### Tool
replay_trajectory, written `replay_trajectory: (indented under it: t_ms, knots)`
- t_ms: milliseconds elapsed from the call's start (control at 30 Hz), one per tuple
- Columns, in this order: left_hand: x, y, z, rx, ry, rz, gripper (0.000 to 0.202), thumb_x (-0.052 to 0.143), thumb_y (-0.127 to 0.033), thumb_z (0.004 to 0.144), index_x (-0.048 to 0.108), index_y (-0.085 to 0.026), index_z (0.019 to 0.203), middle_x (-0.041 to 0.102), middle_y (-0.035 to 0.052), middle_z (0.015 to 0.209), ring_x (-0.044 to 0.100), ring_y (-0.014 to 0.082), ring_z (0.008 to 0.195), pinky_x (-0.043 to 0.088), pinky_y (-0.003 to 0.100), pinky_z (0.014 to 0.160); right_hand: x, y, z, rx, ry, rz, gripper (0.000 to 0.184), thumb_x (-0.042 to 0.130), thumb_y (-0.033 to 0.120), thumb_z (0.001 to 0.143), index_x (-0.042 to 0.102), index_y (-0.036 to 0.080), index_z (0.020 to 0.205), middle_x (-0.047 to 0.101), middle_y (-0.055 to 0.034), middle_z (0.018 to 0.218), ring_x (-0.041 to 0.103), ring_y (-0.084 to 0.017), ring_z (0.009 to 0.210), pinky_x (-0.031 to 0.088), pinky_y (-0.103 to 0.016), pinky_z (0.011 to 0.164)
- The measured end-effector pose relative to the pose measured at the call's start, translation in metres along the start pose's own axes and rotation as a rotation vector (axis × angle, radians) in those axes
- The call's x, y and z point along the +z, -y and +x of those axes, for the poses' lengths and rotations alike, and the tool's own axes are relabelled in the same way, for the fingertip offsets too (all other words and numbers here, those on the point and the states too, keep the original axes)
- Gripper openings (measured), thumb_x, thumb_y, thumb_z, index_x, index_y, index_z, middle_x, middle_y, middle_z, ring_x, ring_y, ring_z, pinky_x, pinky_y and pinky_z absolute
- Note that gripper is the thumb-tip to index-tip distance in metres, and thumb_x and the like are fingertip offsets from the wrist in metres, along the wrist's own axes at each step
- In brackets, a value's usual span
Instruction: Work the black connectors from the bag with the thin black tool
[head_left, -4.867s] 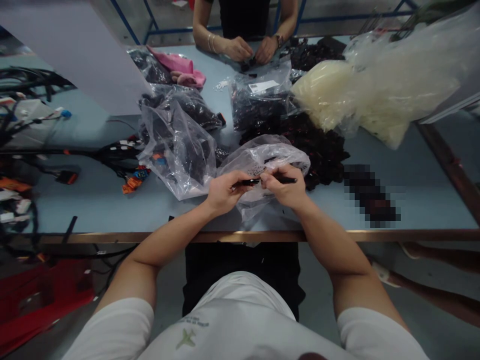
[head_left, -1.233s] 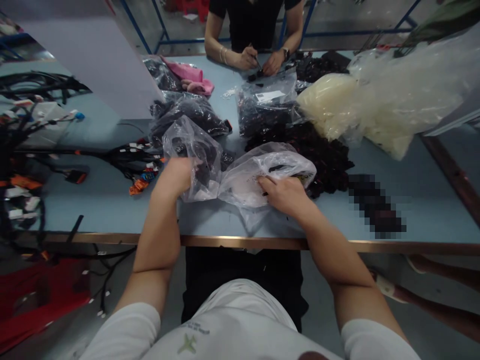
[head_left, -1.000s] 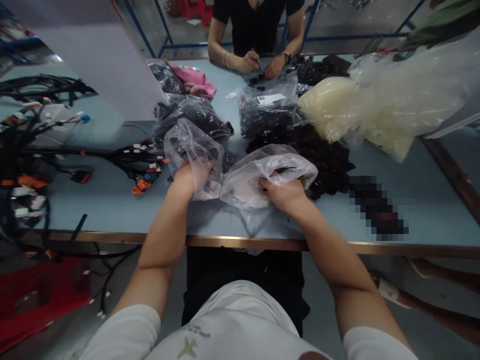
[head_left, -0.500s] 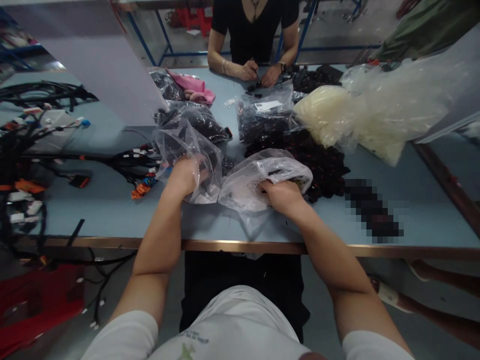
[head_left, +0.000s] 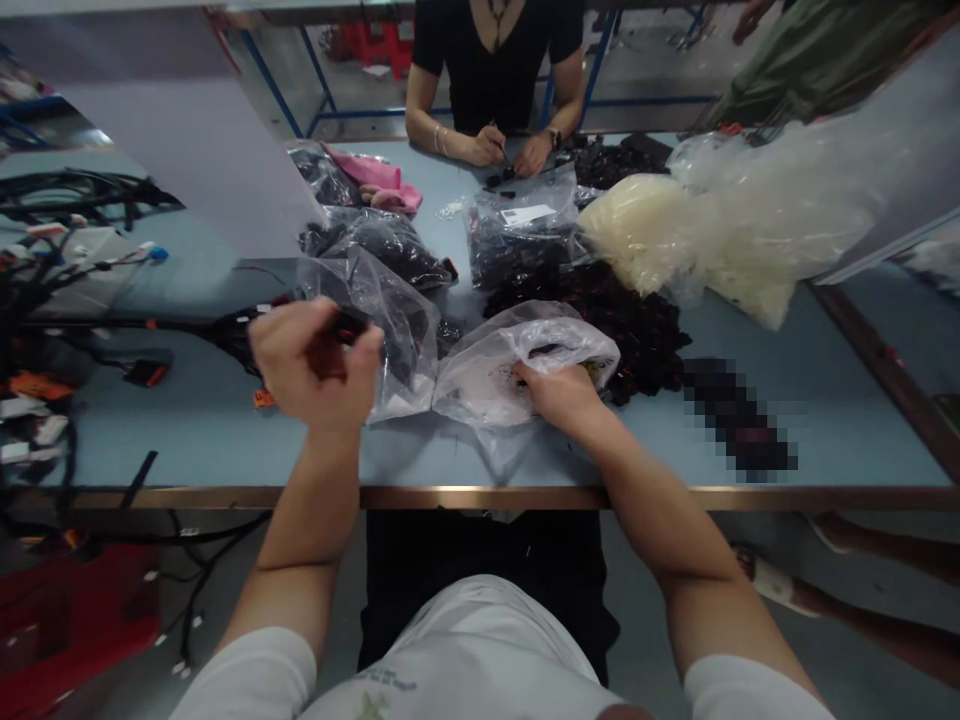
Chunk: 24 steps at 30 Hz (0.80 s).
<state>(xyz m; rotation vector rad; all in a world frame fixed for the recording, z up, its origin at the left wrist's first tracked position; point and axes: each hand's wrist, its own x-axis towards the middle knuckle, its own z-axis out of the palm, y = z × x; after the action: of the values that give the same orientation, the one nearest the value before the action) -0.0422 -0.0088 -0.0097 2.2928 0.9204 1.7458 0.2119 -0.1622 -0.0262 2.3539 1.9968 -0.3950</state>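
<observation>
My left hand (head_left: 311, 360) is raised just above the table, its fingers curled around a small black plastic part (head_left: 348, 325). Beside it stands a transparent plastic bag (head_left: 401, 335) of dark parts, with the hand just outside its mouth. My right hand (head_left: 555, 393) rests at the opening of a second, whitish plastic bag (head_left: 487, 385), its fingers down among the contents. Whether those fingers grip anything is hidden by the bag.
A black wiring harness (head_left: 240, 335) with coloured connectors lies to the left. A heap of dark parts (head_left: 607, 320), more filled bags and a bag of cream parts (head_left: 637, 230) cover the pale blue table (head_left: 225, 450). A co-worker's hands (head_left: 510, 155) work across it.
My left hand has come out of the transparent bag and moved up and left, now holding a small black part. My right hand stays at the whitish bag.
</observation>
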Motion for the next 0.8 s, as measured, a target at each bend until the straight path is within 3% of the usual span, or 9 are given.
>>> replay_trajectory:
  t_ms: [33, 100, 200, 300, 400, 533, 700, 800]
  knots:
    - [0.004, -0.011, -0.004, 0.11, -0.022, -0.077, 0.048, 0.08, -0.058, 0.092, 0.063, -0.026, 0.124, 0.065, 0.0084, 0.118, 0.064, 0.0276, 0.116, 0.056, 0.048, 0.102, 0.003, -0.001, 0.0, 0.015, -0.009, 0.009, 0.044, 0.045, 0.016, 0.105, 0.074, 0.016, 0.138, 0.08, -0.0226, 0.123, 0.076, -0.038, 0.115, 0.059, -0.045, 0.094]
    - [0.014, -0.034, -0.013, 0.211, 0.18, -0.212, 0.036, 0.084, -0.05, 0.091, 0.071, -0.028, 0.117, 0.072, 0.005, 0.116, 0.071, 0.0216, 0.104, 0.062, 0.038, 0.09, 0.01, -0.006, 0.002, 0.04, -0.05, 0.043, 0.044, 0.049, 0.014, 0.102, 0.075, 0.018, 0.137, 0.081, -0.0199, 0.122, 0.078, -0.035, 0.111, 0.061, -0.044, 0.093]
    - [0.032, -0.056, -0.03, 0.054, 0.434, -0.417, 0.025, 0.078, -0.047, 0.098, 0.076, -0.026, 0.112, 0.079, 0.0042, 0.105, 0.075, 0.016, 0.089, 0.063, 0.027, 0.076, 0.023, -0.017, 0.006, -0.028, -0.233, 0.208, 0.04, 0.059, 0.012, 0.093, 0.079, 0.02, 0.127, 0.08, -0.0152, 0.13, 0.077, -0.033, 0.116, 0.061, -0.045, 0.102]
    - [0.047, -0.06, -0.045, -0.164, 0.589, -0.503, 0.033, 0.08, -0.052, 0.095, 0.077, -0.023, 0.113, 0.081, 0.0046, 0.102, 0.078, 0.0166, 0.086, 0.064, 0.027, 0.075, 0.033, -0.026, 0.007, -0.155, -0.457, 0.529, 0.027, 0.063, 0.018, 0.091, 0.083, 0.02, 0.109, 0.084, -0.0104, 0.115, 0.078, -0.03, 0.11, 0.061, -0.046, 0.105]
    - [0.053, -0.056, -0.049, -0.294, 0.66, -0.473, 0.035, 0.086, -0.051, 0.089, 0.078, -0.023, 0.108, 0.08, 0.0041, 0.1, 0.077, 0.0178, 0.085, 0.065, 0.029, 0.078, 0.036, -0.027, 0.003, -0.141, -0.554, 0.844, 0.02, 0.069, 0.03, 0.093, 0.084, 0.022, 0.102, 0.086, -0.0069, 0.103, 0.08, -0.025, 0.097, 0.065, -0.043, 0.096]
    - [0.057, -0.053, -0.048, -0.368, 0.71, -0.465, 0.029, 0.089, -0.047, 0.085, 0.081, -0.025, 0.101, 0.08, 0.0044, 0.098, 0.076, 0.0199, 0.089, 0.063, 0.031, 0.08, 0.031, -0.02, -0.003, -0.092, -0.544, 1.087, 0.021, 0.08, 0.041, 0.087, 0.085, 0.023, 0.096, 0.085, -0.0041, 0.093, 0.079, -0.022, 0.085, 0.066, -0.037, 0.084]
    - [0.063, -0.054, -0.054, -0.656, 0.788, -0.712, 0.045, 0.088, -0.051, 0.083, 0.077, -0.023, 0.117, 0.077, -0.0006, 0.08, 0.071, 0.0142, 0.061, 0.062, 0.028, 0.062, 0.026, -0.014, -0.008, -0.149, -0.531, 1.119, 0.024, 0.082, 0.048, 0.088, 0.084, 0.024, 0.094, 0.084, -0.0031, 0.09, 0.076, -0.02, 0.082, 0.063, -0.034, 0.079]
    - [0.065, -0.054, -0.055, -0.767, 0.818, -0.782, 0.047, 0.088, -0.047, 0.082, 0.076, -0.021, 0.12, 0.075, -0.001, 0.074, 0.074, 0.016, 0.06, 0.064, 0.029, 0.063, 0.025, -0.012, -0.009, -0.178, -0.546, 1.055, 0.024, 0.08, 0.047, 0.09, 0.084, 0.024, 0.094, 0.084, -0.0039, 0.09, 0.075, -0.019, 0.082, 0.062, -0.033, 0.079]
